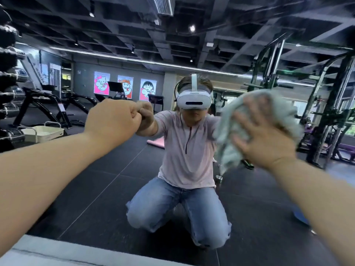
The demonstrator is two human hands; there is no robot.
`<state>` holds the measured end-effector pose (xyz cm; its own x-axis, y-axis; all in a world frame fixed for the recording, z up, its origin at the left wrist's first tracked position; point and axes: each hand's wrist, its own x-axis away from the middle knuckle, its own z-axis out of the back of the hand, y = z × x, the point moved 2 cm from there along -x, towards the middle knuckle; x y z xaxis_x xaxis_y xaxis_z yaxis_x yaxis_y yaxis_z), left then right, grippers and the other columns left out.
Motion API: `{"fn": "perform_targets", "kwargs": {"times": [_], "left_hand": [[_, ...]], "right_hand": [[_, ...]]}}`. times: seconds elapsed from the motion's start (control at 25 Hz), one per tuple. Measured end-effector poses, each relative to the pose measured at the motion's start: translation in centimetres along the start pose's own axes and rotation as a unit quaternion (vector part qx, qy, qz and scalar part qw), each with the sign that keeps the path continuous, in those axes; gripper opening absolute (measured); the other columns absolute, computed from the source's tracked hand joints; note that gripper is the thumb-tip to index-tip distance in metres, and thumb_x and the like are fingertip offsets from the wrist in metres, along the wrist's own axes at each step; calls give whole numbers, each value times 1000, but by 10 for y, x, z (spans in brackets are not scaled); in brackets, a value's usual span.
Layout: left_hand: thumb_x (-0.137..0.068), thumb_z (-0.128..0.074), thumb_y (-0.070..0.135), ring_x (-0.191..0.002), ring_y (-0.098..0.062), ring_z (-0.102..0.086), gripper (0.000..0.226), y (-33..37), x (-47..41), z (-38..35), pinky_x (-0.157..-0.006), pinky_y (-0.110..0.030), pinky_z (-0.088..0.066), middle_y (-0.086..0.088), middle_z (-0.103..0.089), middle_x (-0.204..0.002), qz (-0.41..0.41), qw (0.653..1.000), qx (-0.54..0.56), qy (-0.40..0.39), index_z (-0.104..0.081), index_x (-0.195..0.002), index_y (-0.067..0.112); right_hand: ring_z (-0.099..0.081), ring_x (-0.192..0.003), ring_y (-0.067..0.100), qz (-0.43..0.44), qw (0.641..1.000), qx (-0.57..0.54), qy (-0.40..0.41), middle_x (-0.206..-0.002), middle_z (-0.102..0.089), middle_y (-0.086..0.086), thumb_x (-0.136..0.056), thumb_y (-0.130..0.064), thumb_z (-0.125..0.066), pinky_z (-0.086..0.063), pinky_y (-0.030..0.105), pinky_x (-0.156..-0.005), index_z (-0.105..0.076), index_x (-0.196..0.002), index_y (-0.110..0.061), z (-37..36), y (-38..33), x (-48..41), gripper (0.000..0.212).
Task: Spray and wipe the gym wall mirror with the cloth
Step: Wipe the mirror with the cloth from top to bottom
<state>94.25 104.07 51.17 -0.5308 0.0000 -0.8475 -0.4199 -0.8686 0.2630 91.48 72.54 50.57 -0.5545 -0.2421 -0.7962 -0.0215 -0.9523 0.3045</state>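
I'm pressing the cloth (pixel 230 127) to the mirror (pixel 96 169), right hand (pixel 263 139) fingers spread; left hand (pixel 113 120), fisted and empty, sitting at its nine o'clock.

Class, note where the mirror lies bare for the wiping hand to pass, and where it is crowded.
Bare: the mirror between the left hand and the cloth, and below them to the pale ledge. Crowded: the right hand presses the cloth.
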Motion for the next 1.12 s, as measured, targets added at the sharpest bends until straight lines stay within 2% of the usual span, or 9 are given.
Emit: {"fn": "perform_targets", "kwargs": {"times": [0.16,0.36,0.48,0.56,0.72,0.84,0.96,1.04,1.12], "left_hand": [[-83,-53,12,-60,-29,-37,43,10,5,-3,-56,-32,-25,1,-34,-49,-30,999,8,-10,-25,-51,20],[-78,-59,14,-48,-27,-36,43,-8,21,-3,-49,-28,-23,1,-36,-44,-52,997,-49,-4,-26,-50,17],[-78,-59,14,-50,-29,-38,41,-5,20,-9,-50,-29,-24,0,-38,-45,-41,998,-38,-9,-30,-50,17],[-78,-59,16,-50,-30,-39,42,14,23,-22,-51,-29,-24,0,-36,-44,-58,998,-24,-29,-29,-49,18],[-77,-64,16,-50,-29,-37,51,44,38,-50,-51,-29,-30,5,-30,-43,-113,993,-7,-43,-23,-47,23],[-77,-54,22,-43,-28,-34,44,49,44,-54,-48,-28,-31,4,-29,-40,-114,993,8,-27,-22,-48,23],[-75,-55,18,-39,-22,-29,45,66,51,-58,-46,-24,-29,8,-27,-39,-125,992,18,-30,-20,-48,24],[-73,-60,13,-39,-8,-20,51,85,51,-65,-48,-19,-23,13,-20,-40,-158,986,37,-34,-17,-49,27],[-66,-71,2,-48,6,-14,67,103,51,-69,-53,-13,-16,20,-14,-44,-188,980,53,-35,-13,-52,33]], "right_hand": [[10,-148,30,-318,943,-24,99,-163,9,5,-93,-55,-18,0,53,-119,-10,-155,-30,28,12,-43,67],[-1,-149,20,13,996,-46,71,-161,-11,-3,-88,-48,-39,12,40,-116,-42,-143,-40,-49,-141,-1,56],[18,-147,13,98,994,-46,-12,-161,7,-11,-88,-54,-32,4,41,-120,-29,-146,-48,-55,-85,52,58],[32,-142,14,-72,996,-31,-44,-155,31,-14,-90,-58,-17,4,46,-120,0,-150,-45,-31,-10,54,64],[15,-148,27,-384,912,-87,111,-162,13,4,-96,-51,-23,9,49,-118,-6,-155,-31,2,9,-6,65],[3,-149,25,-119,987,-58,95,-163,-4,1,-91,-52,-33,8,48,-117,-28,-150,-37,-38,-81,6,61],[-14,-147,20,117,992,-47,20,-159,-23,-2,-88,-46,-42,-29,50,-113,-42,-144,-37,-59,-60,83,57],[-19,-146,26,-26,998,-49,18,-162,-7,1,-94,-45,-38,-38,53,-107,-12,-153,-36,-44,8,98,65],[8,-149,28,-290,952,-78,56,-161,16,3,-99,-47,-27,-10,53,-118,12,-150,-35,-12,68,79,65]]}}
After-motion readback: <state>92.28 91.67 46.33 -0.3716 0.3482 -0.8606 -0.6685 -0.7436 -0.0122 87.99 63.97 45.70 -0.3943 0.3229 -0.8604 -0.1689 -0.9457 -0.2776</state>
